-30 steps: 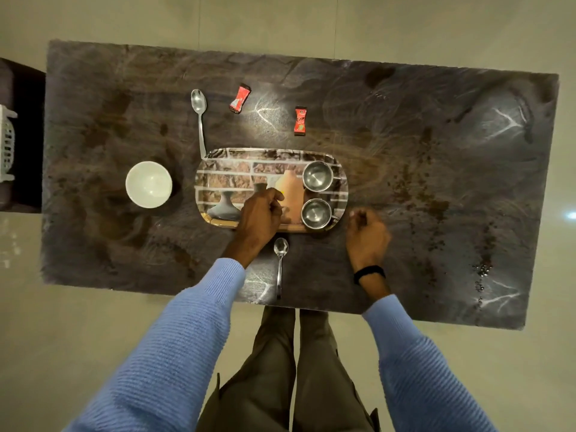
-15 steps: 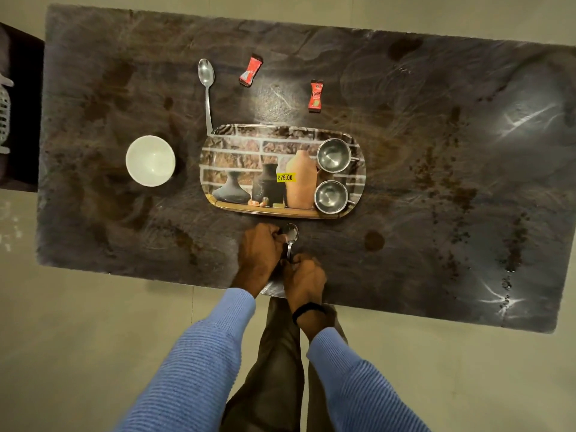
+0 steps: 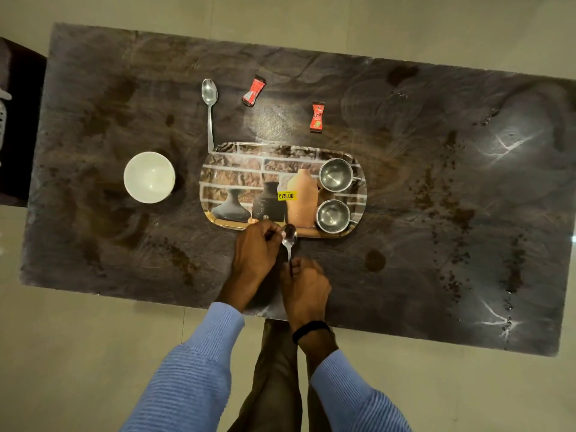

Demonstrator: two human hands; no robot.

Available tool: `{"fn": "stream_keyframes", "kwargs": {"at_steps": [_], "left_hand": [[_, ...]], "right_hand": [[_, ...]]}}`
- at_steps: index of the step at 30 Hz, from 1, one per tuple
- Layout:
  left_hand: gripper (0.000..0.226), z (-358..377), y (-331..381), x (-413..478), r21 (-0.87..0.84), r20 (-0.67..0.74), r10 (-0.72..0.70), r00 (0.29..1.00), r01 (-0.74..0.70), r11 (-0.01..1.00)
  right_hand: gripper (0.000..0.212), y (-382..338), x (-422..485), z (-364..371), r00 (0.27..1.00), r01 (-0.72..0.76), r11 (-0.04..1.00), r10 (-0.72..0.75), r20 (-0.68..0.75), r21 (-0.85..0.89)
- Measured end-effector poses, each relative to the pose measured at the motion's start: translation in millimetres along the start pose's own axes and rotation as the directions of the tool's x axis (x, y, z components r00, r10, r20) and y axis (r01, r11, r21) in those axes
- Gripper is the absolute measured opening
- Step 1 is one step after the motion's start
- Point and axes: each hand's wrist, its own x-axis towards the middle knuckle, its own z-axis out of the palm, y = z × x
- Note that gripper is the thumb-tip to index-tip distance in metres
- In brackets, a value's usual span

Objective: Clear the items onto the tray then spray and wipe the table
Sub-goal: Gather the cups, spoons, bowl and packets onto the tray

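An oval tray [image 3: 280, 147] printed with vases and bricks lies mid-table, with two steel cups [image 3: 335, 175] [image 3: 332, 215] at its right end. A near spoon [image 3: 290, 239] points at the tray's front rim, its bowl over the rim. My right hand [image 3: 307, 289] grips its handle. The curled fingers of my left hand [image 3: 255, 255] pinch it just beside the bowl. A second spoon [image 3: 209, 95] lies beyond the tray's left corner. Two red sachets [image 3: 254, 91] [image 3: 317, 116] lie behind the tray. A white bowl [image 3: 149, 177] stands to its left.
The dark stone table [image 3: 436, 213] shows brown stains and specks, thickest on its right half. A dark piece of furniture [image 3: 18, 120] stands off the left end, with a white basket [image 3: 2, 113] at the frame edge. I stand at the near edge.
My left hand left the tray and my right hand came in from the right. Both closed on the near spoon, whose bowl now reaches the tray's front rim.
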Motion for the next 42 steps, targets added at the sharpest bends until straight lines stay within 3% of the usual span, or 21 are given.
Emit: {"fn": "stream_keyframes", "kwargs": {"at_steps": [4, 12, 16, 19, 23, 32, 38, 42], "left_hand": [[0.012, -17.7, 24.0, 36.0, 0.004, -0.042, 0.083, 0.996, -0.082, 0.997], [0.008, -20.6, 56.8, 110.3, 0.078, 0.027, 0.109, 0.994, -0.111, 0.991], [0.008, -10.3, 58.3, 126.2, 0.075, 0.044, 0.104, 0.994, -0.107, 0.991], [0.009, -4.1, 57.9, 130.0, 0.070, 0.044, 0.108, 0.993, -0.111, 0.991], [0.008, 1.3, 56.2, 132.6, 0.053, 0.012, 0.103, 0.995, -0.104, 0.993], [0.010, 4.1, 55.8, 133.7, 0.033, -0.058, 0.125, 0.990, -0.124, 0.992], [0.014, -6.9, 54.9, 127.8, 0.014, -0.102, 0.121, 0.987, -0.121, 0.993], [0.013, -40.8, 48.6, 135.2, -0.004, -0.226, 0.115, 0.967, -0.119, 0.993]], "right_hand": [[0.020, -25.4, 15.2, 2.8, 0.957, 0.102, 0.984, -0.057, -0.284, 0.146], [0.032, -61.3, 54.1, 25.5, 0.861, 0.166, 0.967, -0.045, -0.507, 0.196], [0.034, -60.7, 64.2, 36.9, 0.871, 0.151, 0.968, -0.035, -0.489, 0.199], [0.049, -57.7, 64.4, 39.4, 0.902, 0.154, 0.961, -0.041, -0.430, 0.231], [0.046, -57.6, 71.9, 42.0, 0.842, 0.110, 0.982, -0.012, -0.539, 0.150], [0.056, -52.7, 80.1, 46.7, 0.838, 0.109, 0.988, -0.030, -0.545, 0.114], [0.047, -49.5, 74.9, 46.0, 0.844, 0.110, 0.990, -0.044, -0.535, 0.093], [0.030, -64.9, 55.8, 39.3, 0.785, 0.221, 0.969, -0.110, -0.610, 0.110]]}}
